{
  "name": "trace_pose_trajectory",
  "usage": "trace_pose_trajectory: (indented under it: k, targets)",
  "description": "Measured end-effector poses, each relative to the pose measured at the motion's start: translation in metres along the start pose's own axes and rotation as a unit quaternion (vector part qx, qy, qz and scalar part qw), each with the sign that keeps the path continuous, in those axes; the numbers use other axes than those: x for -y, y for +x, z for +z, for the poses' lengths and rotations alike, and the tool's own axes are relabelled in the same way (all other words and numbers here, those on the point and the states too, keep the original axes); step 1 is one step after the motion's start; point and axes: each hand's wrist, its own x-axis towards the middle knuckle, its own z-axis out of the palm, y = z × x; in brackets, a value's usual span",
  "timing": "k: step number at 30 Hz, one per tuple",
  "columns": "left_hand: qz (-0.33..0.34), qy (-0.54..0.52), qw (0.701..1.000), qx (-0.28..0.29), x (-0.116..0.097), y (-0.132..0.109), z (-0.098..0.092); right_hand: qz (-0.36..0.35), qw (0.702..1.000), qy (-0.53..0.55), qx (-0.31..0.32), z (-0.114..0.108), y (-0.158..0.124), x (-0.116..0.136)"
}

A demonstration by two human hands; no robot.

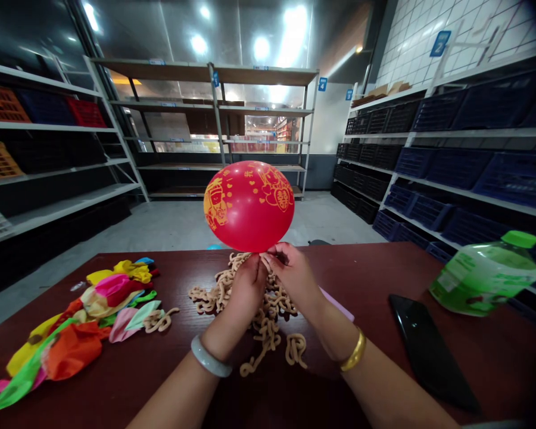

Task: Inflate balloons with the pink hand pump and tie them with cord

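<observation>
An inflated red balloon with yellow printed figures stands upright over the table, its neck down between my hands. My left hand is closed in a pinch at the balloon's neck. From the other side, my right hand also pinches there with thumb and forefinger; the neck itself is mostly hidden by the fingers. Beneath and behind both hands lies a heap of beige cord-like loops. One separate loop bundle sits nearer me. A pile of limp, uninflated balloons in several colours lies to the left.
A black phone and a green-capped bottle are on the right of the brown table. A lilac strip lies by my right forearm. Shelves with crates line the sides; a mostly bare rack stands behind.
</observation>
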Motion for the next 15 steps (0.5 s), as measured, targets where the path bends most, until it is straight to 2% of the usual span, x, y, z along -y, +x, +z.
trace_pose_trajectory:
  k: [3, 7, 9, 11, 15]
  targets:
    - [0.005, 0.022, 1.000, -0.001, -0.0005, 0.0006, -0.0004, -0.030, 0.999, -0.021, -0.006, -0.0028, 0.0000, -0.0002]
    - [-0.004, 0.032, 0.999, -0.009, 0.0008, 0.0029, -0.0015, -0.128, 0.984, -0.119, -0.045, -0.0027, -0.0023, 0.0017]
    - [-0.010, 0.037, 0.999, -0.015, 0.0027, 0.0042, -0.0022, -0.140, 0.979, -0.142, -0.042, -0.0023, -0.0022, 0.0020]
    - [-0.007, 0.043, 0.999, -0.010, 0.0044, 0.0050, -0.0030, -0.114, 0.986, -0.119, -0.018, -0.0026, -0.0009, 0.0009]
    - [0.007, 0.080, 0.997, 0.001, 0.0041, 0.0041, -0.0053, 0.007, 0.999, -0.003, 0.051, -0.0052, 0.0018, -0.0034]
